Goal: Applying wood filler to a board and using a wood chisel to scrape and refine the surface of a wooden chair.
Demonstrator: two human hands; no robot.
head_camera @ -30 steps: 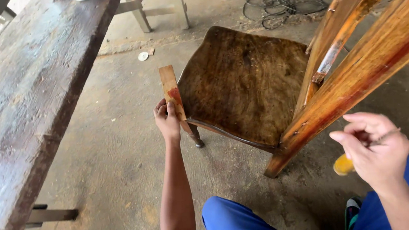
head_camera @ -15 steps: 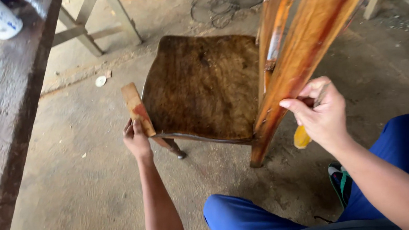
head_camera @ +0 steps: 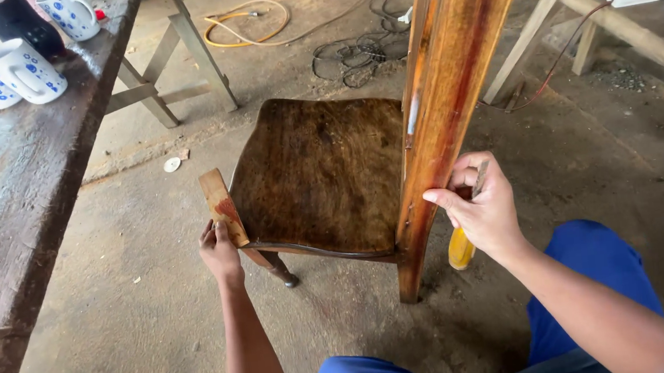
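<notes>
One wooden chair (head_camera: pixel 323 179), three patterned mugs (head_camera: pixel 21 69), two hands (head_camera: pixel 222 252).

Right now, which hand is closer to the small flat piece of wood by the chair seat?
Left. The left hand holds the small flat piece of wood against the seat's front corner. The right hand is across the seat, on the chair's back post.

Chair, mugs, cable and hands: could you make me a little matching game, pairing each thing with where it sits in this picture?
Things:
1. white and blue mugs
2. yellow cable
3. left hand
4. right hand

Places:
A. on the chair back post
B. coiled on the floor
C. on the workbench, far left
D. at the chair's front corner, holding a wooden strip

Pairs: 1-C, 2-B, 3-D, 4-A
</notes>
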